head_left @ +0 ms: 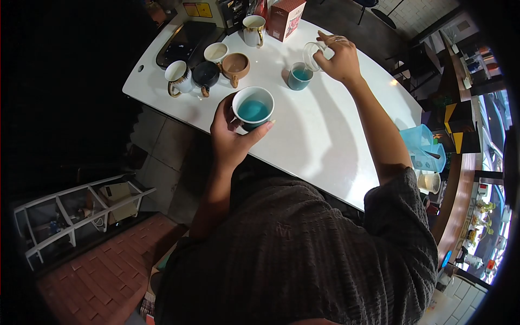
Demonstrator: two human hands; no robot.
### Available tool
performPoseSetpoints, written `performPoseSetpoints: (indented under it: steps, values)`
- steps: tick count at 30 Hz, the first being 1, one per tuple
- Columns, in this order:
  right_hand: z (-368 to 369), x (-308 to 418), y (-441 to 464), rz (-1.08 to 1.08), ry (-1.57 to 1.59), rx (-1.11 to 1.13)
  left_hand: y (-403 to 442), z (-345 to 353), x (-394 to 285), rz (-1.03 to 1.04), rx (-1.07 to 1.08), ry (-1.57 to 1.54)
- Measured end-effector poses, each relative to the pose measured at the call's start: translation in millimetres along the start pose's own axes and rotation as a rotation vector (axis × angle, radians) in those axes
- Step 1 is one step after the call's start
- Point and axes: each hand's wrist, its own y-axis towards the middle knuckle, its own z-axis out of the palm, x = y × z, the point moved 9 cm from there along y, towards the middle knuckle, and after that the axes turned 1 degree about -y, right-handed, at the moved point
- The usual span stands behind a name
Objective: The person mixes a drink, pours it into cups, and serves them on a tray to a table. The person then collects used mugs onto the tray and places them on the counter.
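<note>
My left hand (pixel 234 135) is wrapped round a mug (pixel 253 108) with a white inside and blue liquid in it, held near the table's front edge. Further back, my right hand (pixel 340 57) grips a clear cup (pixel 312 56), tilted over a small teal cup (pixel 300 76). That teal cup stands on the white table (pixel 292 130) and shows blue liquid too.
Several mugs stand at the back left, among them a black mug (pixel 206 75) and a brown mug (pixel 235 65). Behind them lies a dark tray (pixel 189 43). A red and white box (pixel 286 19) is at the back, and a blue pitcher (pixel 422 146) at the right.
</note>
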Motion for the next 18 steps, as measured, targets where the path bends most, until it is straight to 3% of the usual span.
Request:
performPoseSetpoints:
  steps: [6, 9, 11, 18]
  values:
    - [-57, -17, -6, 0.138, 0.196, -0.193, 0, 20, 4, -0.029, 0.045, 0.016]
    - [-94, -5, -4, 0.052, 0.190, -0.160, 4, 41, 8, -0.046, 0.086, -0.029]
    - [-128, 17, 0, 0.122, 0.242, -0.117, 6, 59, 9, -0.029, 0.125, -0.076]
    - [-204, 91, -3, -0.352, 0.166, -0.038, 8, 121, 19, -0.043, 0.287, -0.068]
